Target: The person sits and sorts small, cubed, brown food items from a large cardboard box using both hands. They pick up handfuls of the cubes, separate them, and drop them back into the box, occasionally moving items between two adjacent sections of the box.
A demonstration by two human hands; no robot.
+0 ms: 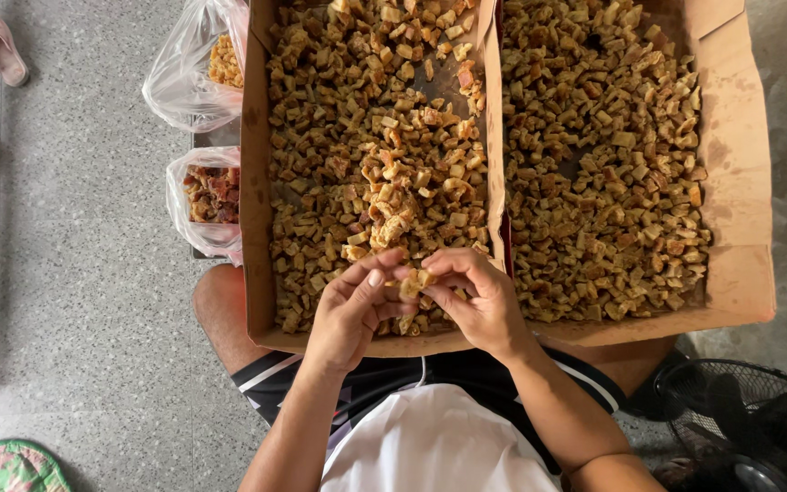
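Right over the near edge of the left cardboard tray [257,182], both hands meet around one small golden-brown fried piece [414,281]. The left hand [350,314] pinches it from one side with thumb and fingertips drawn narrow, and the right hand [475,301] closes on it from the other, fingers curled in, so the piece sits between the two sets of fingertips, probably so it can be pulled or picked apart above the tray and any crumbs drop back in. Just beyond the fingers lies a heap of bigger, paler chunks [393,205] among the small brown cubes that cover the tray floor. Beyond the right hand, a second cardboard tray [740,182] lies edge to edge with the first, spread with the same cubes. Out past the left hand, two clear plastic bags sit beside the tray: the nearer bag [195,202] holds reddish bits, the farther bag [189,73] paler ones. Behind the right wrist stands a black fan [749,419] on the floor.
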